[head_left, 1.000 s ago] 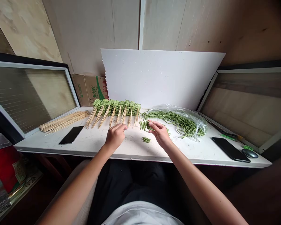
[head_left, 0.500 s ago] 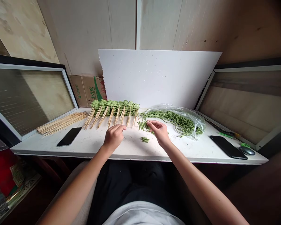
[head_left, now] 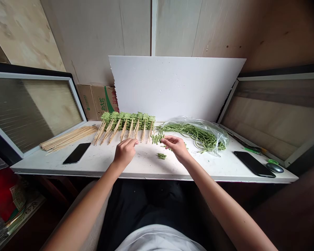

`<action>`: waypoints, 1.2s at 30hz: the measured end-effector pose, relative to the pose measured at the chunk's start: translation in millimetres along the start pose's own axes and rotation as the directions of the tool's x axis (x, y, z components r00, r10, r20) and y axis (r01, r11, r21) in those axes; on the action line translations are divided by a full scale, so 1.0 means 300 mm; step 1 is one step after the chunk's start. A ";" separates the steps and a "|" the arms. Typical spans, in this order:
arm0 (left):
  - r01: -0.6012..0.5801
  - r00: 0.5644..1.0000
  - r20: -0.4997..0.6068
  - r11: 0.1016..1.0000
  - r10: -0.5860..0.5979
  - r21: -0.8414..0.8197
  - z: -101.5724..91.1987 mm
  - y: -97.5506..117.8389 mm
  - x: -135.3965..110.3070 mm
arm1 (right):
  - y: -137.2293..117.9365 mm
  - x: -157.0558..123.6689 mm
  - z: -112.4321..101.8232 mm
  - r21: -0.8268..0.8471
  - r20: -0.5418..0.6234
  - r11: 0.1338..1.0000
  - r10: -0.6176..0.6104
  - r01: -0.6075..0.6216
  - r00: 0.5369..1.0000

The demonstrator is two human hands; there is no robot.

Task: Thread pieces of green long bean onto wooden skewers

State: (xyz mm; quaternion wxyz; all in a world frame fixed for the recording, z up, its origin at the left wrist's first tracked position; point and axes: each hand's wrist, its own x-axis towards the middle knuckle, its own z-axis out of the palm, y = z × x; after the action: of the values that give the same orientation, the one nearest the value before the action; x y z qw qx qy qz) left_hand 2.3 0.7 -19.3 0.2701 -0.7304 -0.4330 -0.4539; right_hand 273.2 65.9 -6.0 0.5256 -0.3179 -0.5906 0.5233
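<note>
Holding a thin bamboo skewer (head_left: 146,140) pinched between the fingers of the left hand (head_left: 124,152), a person works above a white table (head_left: 146,170), short green bean pieces (head_left: 157,138) strung along the skewer. The right hand (head_left: 176,146) curls at the beans' far end, its fingertips (head_left: 163,138) close together, though any grip on them cannot be told. Along the table's back edge sit rows of loaded skewers (head_left: 127,120) and a plastic bag of long green beans (head_left: 196,136), while a small pile of cut beans (head_left: 161,156) lies near its front edge.
</note>
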 end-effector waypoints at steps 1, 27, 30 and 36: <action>-0.004 1.000 0.001 1.000 0.004 0.001 0.001 -0.001 -0.001 | 0.003 0.002 -0.002 0.013 0.002 1.000 0.010 -0.010 1.000; 0.119 0.992 0.044 0.993 -0.119 0.011 0.008 -0.069 -0.024 | 0.130 0.031 -0.109 -0.660 0.273 0.720 -0.035 0.214 0.961; 0.124 0.991 0.043 0.992 -0.124 0.009 0.006 -0.069 -0.023 | 0.126 0.032 -0.107 -0.691 0.273 0.676 -0.085 0.257 0.958; 0.140 0.990 0.022 0.990 -0.140 -0.023 0.001 -0.060 -0.015 | 0.050 0.042 -0.115 -0.541 0.174 0.811 -0.151 0.223 0.973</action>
State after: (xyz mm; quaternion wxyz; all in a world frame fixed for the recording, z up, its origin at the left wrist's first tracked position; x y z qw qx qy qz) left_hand -14.2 7.8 -23.6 0.2241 -0.7062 -0.4803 -0.4695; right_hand 300.3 91.0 -20.2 0.4217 -0.3647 -0.7768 0.2928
